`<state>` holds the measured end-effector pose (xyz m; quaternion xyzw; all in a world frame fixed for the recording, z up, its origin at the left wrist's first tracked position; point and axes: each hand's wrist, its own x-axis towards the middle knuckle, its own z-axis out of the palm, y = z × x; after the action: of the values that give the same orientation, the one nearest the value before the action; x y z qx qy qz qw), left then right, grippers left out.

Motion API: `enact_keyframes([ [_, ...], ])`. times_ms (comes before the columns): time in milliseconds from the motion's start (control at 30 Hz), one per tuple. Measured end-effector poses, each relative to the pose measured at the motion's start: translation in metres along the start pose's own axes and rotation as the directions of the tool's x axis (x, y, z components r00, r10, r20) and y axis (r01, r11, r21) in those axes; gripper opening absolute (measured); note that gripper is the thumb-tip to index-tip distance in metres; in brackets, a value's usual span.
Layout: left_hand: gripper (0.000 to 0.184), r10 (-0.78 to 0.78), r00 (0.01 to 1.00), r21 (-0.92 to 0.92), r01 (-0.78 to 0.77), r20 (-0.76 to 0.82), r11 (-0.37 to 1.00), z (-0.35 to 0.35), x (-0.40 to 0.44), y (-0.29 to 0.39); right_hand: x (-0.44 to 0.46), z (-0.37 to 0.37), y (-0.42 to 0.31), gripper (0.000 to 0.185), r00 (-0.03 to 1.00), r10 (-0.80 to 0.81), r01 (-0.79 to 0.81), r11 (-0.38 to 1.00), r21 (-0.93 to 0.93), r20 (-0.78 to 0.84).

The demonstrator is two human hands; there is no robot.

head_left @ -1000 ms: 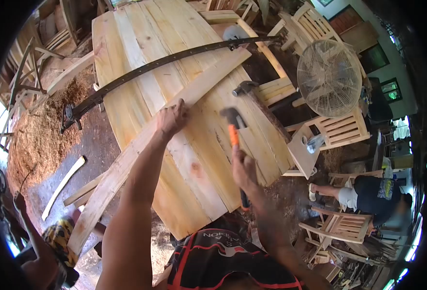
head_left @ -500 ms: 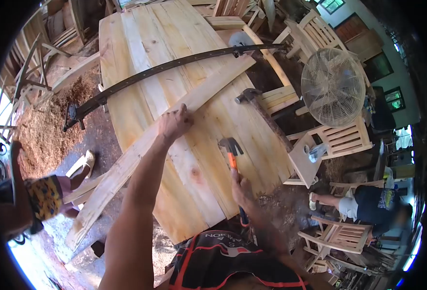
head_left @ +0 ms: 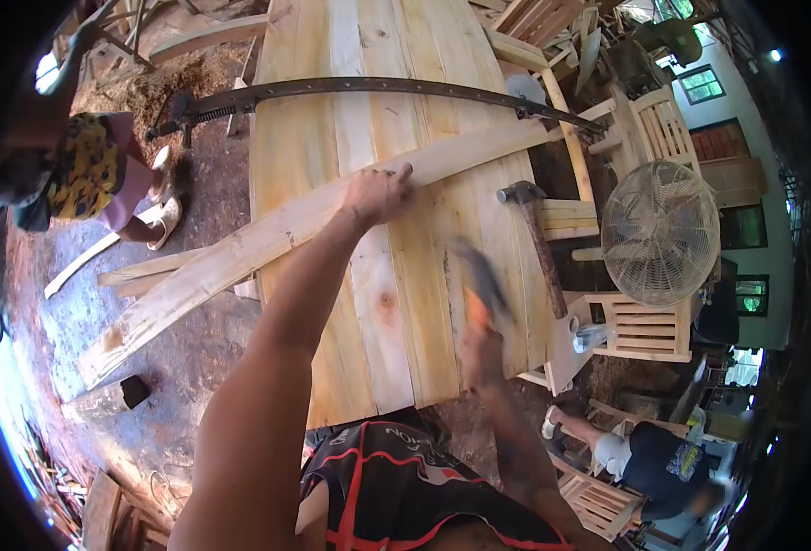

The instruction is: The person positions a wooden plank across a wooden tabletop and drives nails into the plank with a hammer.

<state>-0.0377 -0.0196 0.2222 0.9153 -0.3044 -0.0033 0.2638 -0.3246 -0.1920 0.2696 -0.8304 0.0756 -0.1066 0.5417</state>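
Note:
My left hand (head_left: 378, 195) is closed over a long wooden plank (head_left: 212, 266), which lies slantwise across a wide panel of joined boards (head_left: 382, 354). The plank's near-left end juts out past the panel's edge. In my right hand (head_left: 483, 354) is a claw hammer (head_left: 485, 285) with an orange grip, its head smeared by motion above the panel. A second hammer (head_left: 536, 234) with a worn handle rests at the panel's right side. Beyond the plank, a long metal bar clamp (head_left: 359, 84) spans the panel.
A large caged fan (head_left: 662, 234) stands at right, beside slatted wooden chairs (head_left: 651, 328). One person (head_left: 102, 174) is at left near wood shavings; another person (head_left: 667, 468) is at lower right. A dark block (head_left: 134, 392) sits at lower left.
The camera view has turned, shifting the scene. My right hand has swung the claw hammer, now blurred and seen from another angle. My left hand keeps its hold on the plank.

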Motion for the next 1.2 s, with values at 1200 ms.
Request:
enact_keyframes([
  [1200, 0.038, -0.05, 0.996, -0.033, 0.053, 0.076, 0.998, -0.009, -0.002, 0.009, 0.016, -0.028, -0.109, 0.07, 0.959, 0.265, -0.237, 0.943, 0.233, -0.098],
])
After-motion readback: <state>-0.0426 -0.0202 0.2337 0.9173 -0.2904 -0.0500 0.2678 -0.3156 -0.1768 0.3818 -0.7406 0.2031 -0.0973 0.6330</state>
